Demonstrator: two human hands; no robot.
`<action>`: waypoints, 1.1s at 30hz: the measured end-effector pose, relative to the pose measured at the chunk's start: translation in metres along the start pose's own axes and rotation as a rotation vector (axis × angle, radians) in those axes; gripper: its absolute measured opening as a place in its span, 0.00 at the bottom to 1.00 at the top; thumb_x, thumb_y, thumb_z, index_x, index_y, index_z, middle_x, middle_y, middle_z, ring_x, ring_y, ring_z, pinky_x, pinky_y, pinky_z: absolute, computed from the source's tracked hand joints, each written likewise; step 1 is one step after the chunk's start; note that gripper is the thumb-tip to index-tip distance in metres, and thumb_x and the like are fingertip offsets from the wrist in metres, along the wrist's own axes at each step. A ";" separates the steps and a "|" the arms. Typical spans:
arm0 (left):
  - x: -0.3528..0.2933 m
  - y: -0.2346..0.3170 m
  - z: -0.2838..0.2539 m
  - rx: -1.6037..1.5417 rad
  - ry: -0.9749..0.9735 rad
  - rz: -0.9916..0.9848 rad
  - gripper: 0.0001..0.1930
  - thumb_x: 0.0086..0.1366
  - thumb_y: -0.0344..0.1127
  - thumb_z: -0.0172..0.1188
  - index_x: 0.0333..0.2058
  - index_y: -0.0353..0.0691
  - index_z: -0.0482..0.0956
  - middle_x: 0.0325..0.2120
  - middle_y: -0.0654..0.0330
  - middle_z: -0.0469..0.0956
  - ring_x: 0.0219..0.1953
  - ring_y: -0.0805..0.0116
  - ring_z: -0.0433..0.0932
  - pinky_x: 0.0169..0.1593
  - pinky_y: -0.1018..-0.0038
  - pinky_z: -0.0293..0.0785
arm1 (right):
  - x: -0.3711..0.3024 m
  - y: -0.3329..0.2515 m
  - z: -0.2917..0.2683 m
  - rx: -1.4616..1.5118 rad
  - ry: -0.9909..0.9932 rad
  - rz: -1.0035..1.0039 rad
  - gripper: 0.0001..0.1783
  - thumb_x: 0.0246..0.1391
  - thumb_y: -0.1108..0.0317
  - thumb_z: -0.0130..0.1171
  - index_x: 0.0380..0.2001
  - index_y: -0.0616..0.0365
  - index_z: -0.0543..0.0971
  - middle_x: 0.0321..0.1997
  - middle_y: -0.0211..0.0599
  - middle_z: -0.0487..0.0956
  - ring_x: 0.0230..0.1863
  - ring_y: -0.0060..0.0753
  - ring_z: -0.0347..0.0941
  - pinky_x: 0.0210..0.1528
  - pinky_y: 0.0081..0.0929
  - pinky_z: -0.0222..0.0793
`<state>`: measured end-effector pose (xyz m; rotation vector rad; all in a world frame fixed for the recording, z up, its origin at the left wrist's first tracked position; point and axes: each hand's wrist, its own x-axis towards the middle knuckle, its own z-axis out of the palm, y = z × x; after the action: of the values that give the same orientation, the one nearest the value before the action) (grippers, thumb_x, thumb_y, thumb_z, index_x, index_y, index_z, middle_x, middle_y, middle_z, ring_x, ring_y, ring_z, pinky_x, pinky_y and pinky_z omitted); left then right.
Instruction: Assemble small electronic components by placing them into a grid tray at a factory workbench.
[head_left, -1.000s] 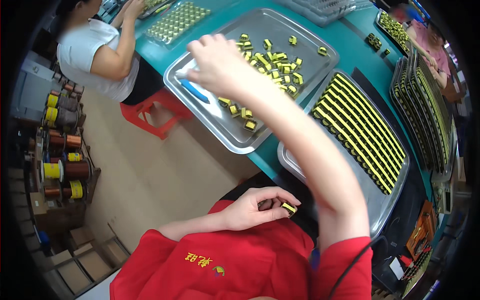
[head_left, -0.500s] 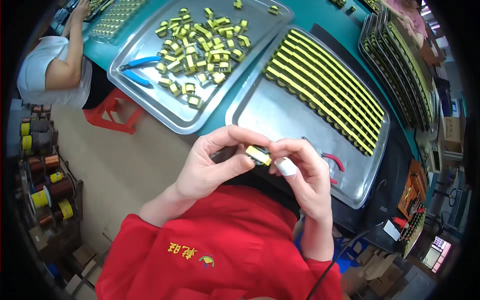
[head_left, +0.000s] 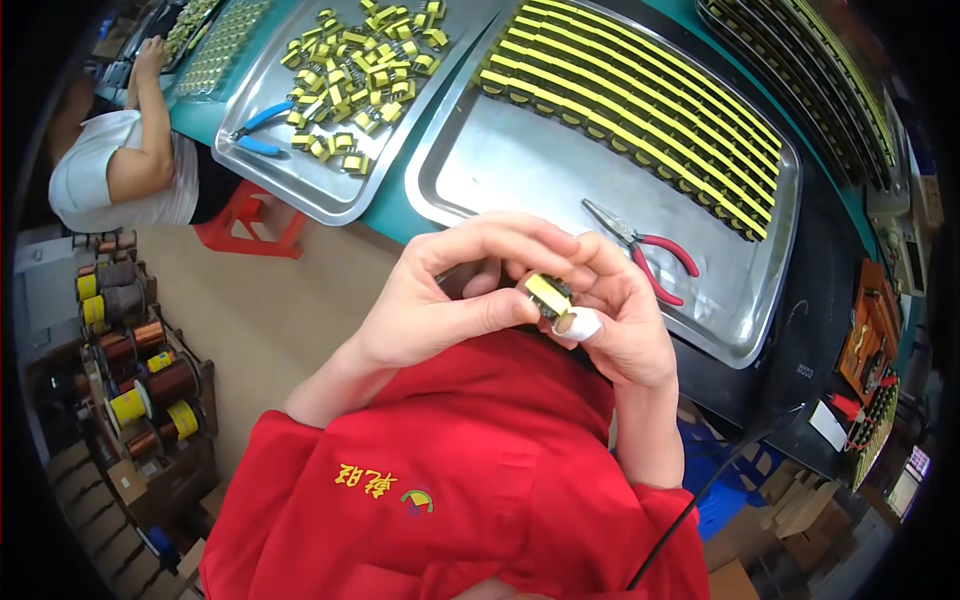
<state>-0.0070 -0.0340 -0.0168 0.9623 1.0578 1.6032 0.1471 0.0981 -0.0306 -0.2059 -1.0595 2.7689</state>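
Note:
A small transformer wrapped in yellow tape is held in front of my red shirt. My left hand pinches one end between thumb and fingers. Closed round the other end is my right hand, its thumb wrapped in white tape and pressed near the transformer's lower edge. Fingers hide part of the transformer. Just beyond my hands, red-handled pliers lie in a metal tray. Neat rows of yellow-taped transformers fill that tray's far side.
Left of it, a second metal tray holds a loose heap of transformers and blue-handled pliers. Stacked trays stand far right. A co-worker sits at left by a red stool; wire spools are below.
The view has shifted, so the trays sit higher and the red-handled pliers show fully. My right fingers have come further round the transformer, which stays in both hands.

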 end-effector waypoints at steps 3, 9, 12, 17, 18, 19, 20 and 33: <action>0.005 0.005 0.008 -0.295 0.156 -0.177 0.23 0.65 0.40 0.62 0.54 0.35 0.72 0.56 0.50 0.71 0.48 0.67 0.74 0.42 0.80 0.72 | -0.008 0.003 0.006 -0.094 0.109 -0.114 0.22 0.49 0.78 0.67 0.46 0.63 0.71 0.43 0.35 0.78 0.36 0.16 0.71 0.37 0.15 0.68; 0.013 0.000 0.019 -1.087 0.306 -0.288 0.35 0.67 0.56 0.51 0.64 0.39 0.58 0.66 0.47 0.57 0.54 0.56 0.69 0.44 0.73 0.69 | -0.019 0.000 0.017 -0.634 0.237 -0.307 0.26 0.38 0.85 0.62 0.45 0.63 0.74 0.35 0.30 0.78 0.23 0.10 0.59 0.25 0.11 0.54; 0.016 0.001 0.029 -1.193 0.197 -0.187 0.41 0.69 0.66 0.34 0.68 0.39 0.50 0.69 0.45 0.49 0.70 0.43 0.49 0.71 0.50 0.46 | -0.016 0.006 0.015 -0.697 0.267 -0.365 0.24 0.33 0.84 0.62 0.41 0.62 0.78 0.33 0.26 0.77 0.22 0.12 0.57 0.24 0.14 0.52; 0.017 0.007 0.037 -0.951 0.213 -0.166 0.41 0.70 0.67 0.21 0.67 0.38 0.53 0.65 0.48 0.58 0.66 0.50 0.59 0.67 0.55 0.56 | -0.015 0.008 0.019 -0.882 0.362 -0.411 0.22 0.33 0.83 0.65 0.38 0.60 0.82 0.34 0.27 0.78 0.24 0.17 0.56 0.24 0.15 0.52; 0.017 0.007 0.037 -0.934 0.219 -0.176 0.41 0.70 0.67 0.21 0.66 0.38 0.53 0.65 0.48 0.58 0.66 0.50 0.60 0.67 0.56 0.57 | -0.015 0.009 0.017 -0.887 0.350 -0.421 0.22 0.33 0.83 0.65 0.38 0.60 0.82 0.36 0.28 0.79 0.25 0.18 0.56 0.25 0.15 0.52; 0.017 0.006 0.037 -0.917 0.225 -0.185 0.41 0.70 0.67 0.22 0.66 0.38 0.53 0.64 0.48 0.59 0.65 0.51 0.61 0.66 0.56 0.58 | -0.015 0.011 0.016 -0.886 0.339 -0.412 0.22 0.33 0.83 0.65 0.38 0.60 0.82 0.36 0.28 0.79 0.25 0.18 0.56 0.25 0.15 0.52; 0.016 0.004 0.038 -0.868 0.226 -0.165 0.41 0.70 0.68 0.23 0.67 0.38 0.51 0.64 0.48 0.58 0.64 0.52 0.62 0.65 0.57 0.60 | -0.015 0.013 0.014 -0.895 0.330 -0.425 0.22 0.33 0.83 0.65 0.38 0.60 0.82 0.36 0.28 0.79 0.26 0.18 0.57 0.25 0.15 0.53; 0.011 -0.001 0.036 -0.638 0.301 -0.080 0.43 0.69 0.68 0.25 0.66 0.34 0.50 0.64 0.46 0.56 0.64 0.56 0.61 0.63 0.63 0.61 | -0.008 0.016 0.019 -1.249 0.284 -0.575 0.24 0.29 0.84 0.65 0.38 0.59 0.82 0.36 0.32 0.82 0.30 0.25 0.66 0.28 0.19 0.60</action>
<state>0.0236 -0.0161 -0.0052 0.2552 0.6835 1.8841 0.1491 0.0722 -0.0266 -0.3384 -2.1364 1.2461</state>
